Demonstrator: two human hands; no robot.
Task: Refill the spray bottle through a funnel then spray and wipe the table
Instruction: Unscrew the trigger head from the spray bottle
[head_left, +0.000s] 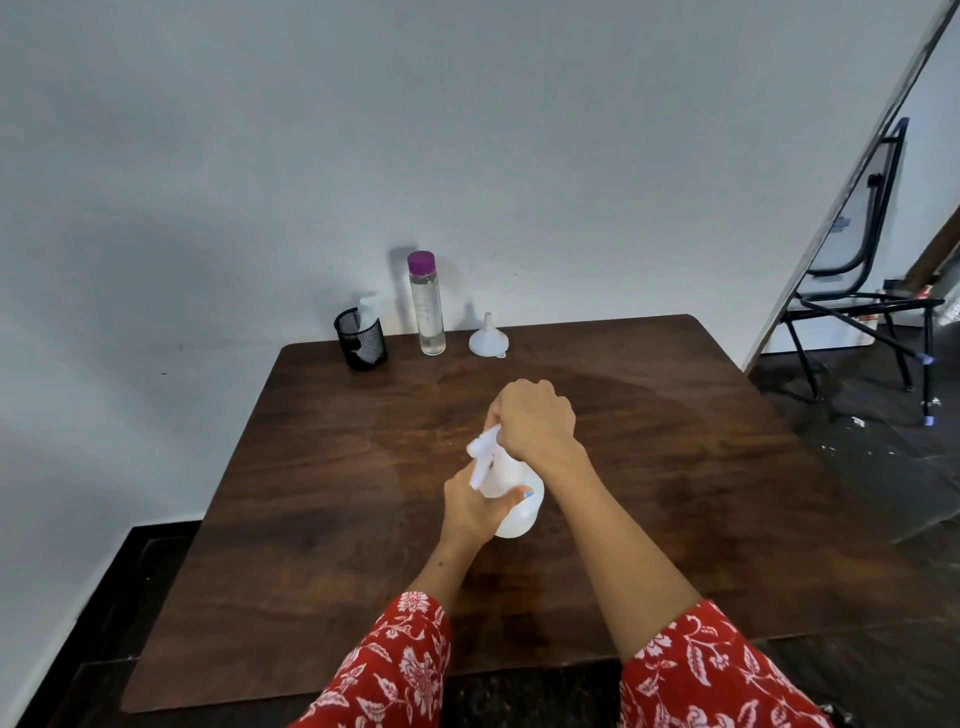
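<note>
Along the surface's (675, 467) far edge, above frame centre, stand a mesh cup (361, 339), bottle (427, 304) and funnel (488, 336) — left to right — with the spray bottle (511, 493) at centre and a chair (862, 291) at right.

spray bottle (511, 499) top hidden by right hand (535, 418)

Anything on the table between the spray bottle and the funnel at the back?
Nothing visible. The spray bottle sits mid-table, gripped by the left hand at its body and the right hand at its spray head. The funnel stands upside down at the far edge; only bare table lies between them.
</note>
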